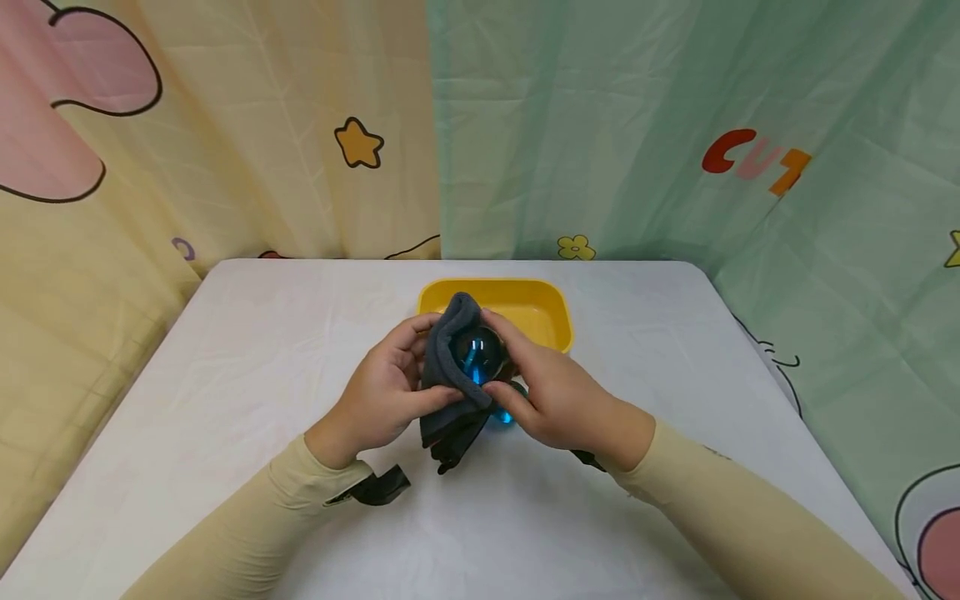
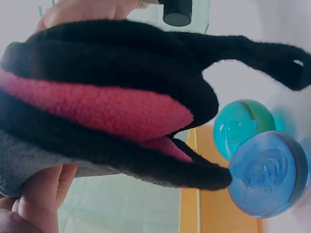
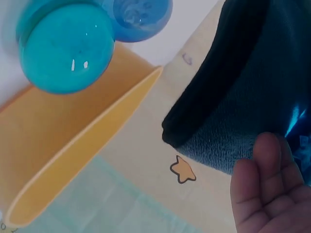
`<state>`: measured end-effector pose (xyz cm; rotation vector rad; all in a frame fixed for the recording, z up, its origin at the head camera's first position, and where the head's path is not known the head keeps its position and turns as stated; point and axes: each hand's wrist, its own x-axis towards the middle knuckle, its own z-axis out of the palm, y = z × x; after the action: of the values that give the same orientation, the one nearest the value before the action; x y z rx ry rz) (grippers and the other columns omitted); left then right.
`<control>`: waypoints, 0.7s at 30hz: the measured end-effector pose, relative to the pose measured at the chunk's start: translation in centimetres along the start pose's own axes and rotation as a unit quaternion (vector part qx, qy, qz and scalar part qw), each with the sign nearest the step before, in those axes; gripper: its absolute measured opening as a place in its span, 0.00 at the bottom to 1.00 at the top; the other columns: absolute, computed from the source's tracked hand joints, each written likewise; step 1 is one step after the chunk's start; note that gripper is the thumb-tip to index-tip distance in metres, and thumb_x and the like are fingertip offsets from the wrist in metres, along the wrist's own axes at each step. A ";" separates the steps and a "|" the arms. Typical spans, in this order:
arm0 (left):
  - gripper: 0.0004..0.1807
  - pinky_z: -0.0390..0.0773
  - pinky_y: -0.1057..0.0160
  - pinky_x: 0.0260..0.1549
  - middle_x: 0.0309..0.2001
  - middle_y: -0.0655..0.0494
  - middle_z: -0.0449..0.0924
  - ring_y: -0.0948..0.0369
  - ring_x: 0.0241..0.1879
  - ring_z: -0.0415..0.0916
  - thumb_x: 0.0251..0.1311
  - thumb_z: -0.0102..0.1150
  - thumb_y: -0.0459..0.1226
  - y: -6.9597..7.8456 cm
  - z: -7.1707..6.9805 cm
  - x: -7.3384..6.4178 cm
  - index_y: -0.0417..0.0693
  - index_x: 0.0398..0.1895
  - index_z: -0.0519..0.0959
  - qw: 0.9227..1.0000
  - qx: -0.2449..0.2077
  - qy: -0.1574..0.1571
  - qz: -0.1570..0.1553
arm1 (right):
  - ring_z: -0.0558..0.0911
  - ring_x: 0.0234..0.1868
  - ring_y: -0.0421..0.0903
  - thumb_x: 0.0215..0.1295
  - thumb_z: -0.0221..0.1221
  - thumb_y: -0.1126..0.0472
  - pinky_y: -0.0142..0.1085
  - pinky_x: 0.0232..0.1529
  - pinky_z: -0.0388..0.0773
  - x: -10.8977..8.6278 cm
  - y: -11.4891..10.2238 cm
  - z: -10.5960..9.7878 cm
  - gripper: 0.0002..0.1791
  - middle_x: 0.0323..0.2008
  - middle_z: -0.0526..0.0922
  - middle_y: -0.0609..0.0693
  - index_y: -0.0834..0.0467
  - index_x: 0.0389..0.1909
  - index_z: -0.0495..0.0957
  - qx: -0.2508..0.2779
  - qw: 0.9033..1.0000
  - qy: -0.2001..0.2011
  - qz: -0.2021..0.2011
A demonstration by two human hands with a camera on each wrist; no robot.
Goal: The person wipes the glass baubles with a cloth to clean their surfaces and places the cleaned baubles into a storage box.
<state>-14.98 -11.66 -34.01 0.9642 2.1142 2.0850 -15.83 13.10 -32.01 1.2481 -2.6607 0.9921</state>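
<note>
My left hand grips a folded dark grey cloth with black edging, thumb in front and fingers behind. In the left wrist view the cloth shows a fuzzy pink layer between its black edges and a black loop. Against the grey side lies a shiny dark blue, see-through ball. My right hand holds this ball between thumb and fingers, its fingertips close by the cloth. Below the hands, a teal ball and a blue ball rest side by side.
A yellow tray stands behind the hands on the white-covered table. Printed curtains hang at the back and sides. Black straps hang near the wrists.
</note>
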 end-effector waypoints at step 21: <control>0.40 0.85 0.64 0.57 0.64 0.28 0.77 0.64 0.56 0.84 0.62 0.70 0.23 0.1 0.2 0.1 0.32 0.74 0.61 1.000 -0.007 -0.010 -0.008 | 0.88 0.42 0.44 0.67 0.71 0.59 0.36 0.46 0.89 -0.3 0.0 -0.5 0.40 0.52 0.87 0.55 0.66 0.74 0.64 -0.108 0.992 0.047 -0.044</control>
<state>-14.91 -11.47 -33.91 0.9609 2.0884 2.0698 -15.75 13.61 -31.70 1.2279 -2.5351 0.7099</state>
